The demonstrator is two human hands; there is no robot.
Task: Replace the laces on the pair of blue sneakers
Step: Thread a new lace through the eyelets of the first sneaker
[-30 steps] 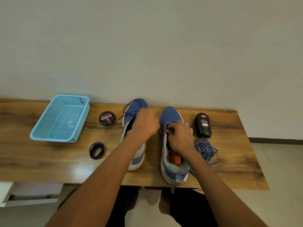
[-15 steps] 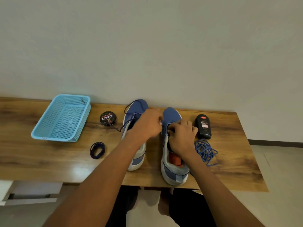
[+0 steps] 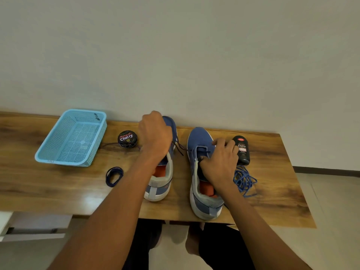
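Note:
Two blue sneakers stand side by side on the wooden table [image 3: 42,188], toes toward the wall. My left hand [image 3: 154,134] hovers over the front of the left sneaker [image 3: 160,185], fingers curled around a dark lace [image 3: 178,148]. This lace runs from the eyelets of the right sneaker [image 3: 198,136] to that hand, and its loose end trails left past the tin. My right hand [image 3: 219,163] holds the right sneaker at its lacing, thumb at the opening, fingers draped over the outer side. A coiled dark lace [image 3: 114,176] and a loose blue lace pile [image 3: 244,181] lie on the table.
A light blue mesh basket [image 3: 62,162] sits at the back left. A round polish tin [image 3: 127,138] lies between it and the left sneaker. A black polish bottle [image 3: 242,151] lies right of the right sneaker. The wall runs close behind; the table's front edge is near my legs.
My left hand has moved up and left, away from the right sneaker, drawing the dark lace out with it. My right hand has spread over the right sneaker's lacing.

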